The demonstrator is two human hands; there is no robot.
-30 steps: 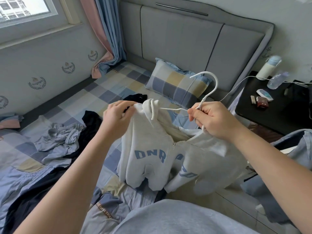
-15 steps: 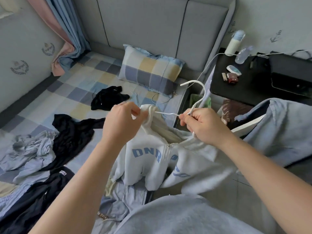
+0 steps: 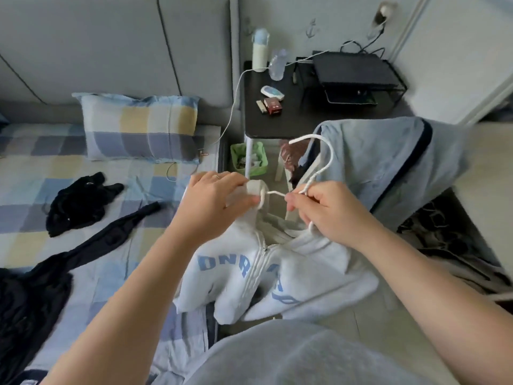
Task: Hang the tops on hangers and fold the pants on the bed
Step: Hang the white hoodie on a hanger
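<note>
Head view. Holds up a white sweatshirt [image 3: 244,262] of soft, fleecy cloth, zipped down the front, with blue block letters "DNR" on the chest, just off the right edge of the bed [image 3: 41,168] and above the pale floor. Reaches forward with both bare forearms from the near edge.

Grips with the left hand [image 3: 216,201], knuckles up, fingers [image 3: 238,187] curled tight round a bunched wad of the sweatshirt's shoulder cloth. Pinches with the right hand [image 3: 330,209], thumb and forefinger closed on the thin white wire hanger [image 3: 331,152] just under its hook, the other fingers curled in.

Rounded hook up and to the far right of the right hand. One thin arm of the hanger leftward from that pinch into the cloth in the left hand. Body of the sweatshirt limp and creased, below and between the two hands, touching both.

On the bed, to the left: a checked quilt in blue, yellow and grey. At the far end, a plump pillow [image 3: 138,126] in the same check. Nearer, a crumpled black garment [image 3: 77,204] and a long navy garment [image 3: 111,234].

Right of the bed: a black counter [image 3: 291,123] with a white bottle [image 3: 259,54] and small boxes. Under it, a green basket [image 3: 248,159]. Behind the right hand, a blue-grey top [image 3: 388,162] with navy trim, draped.
</note>
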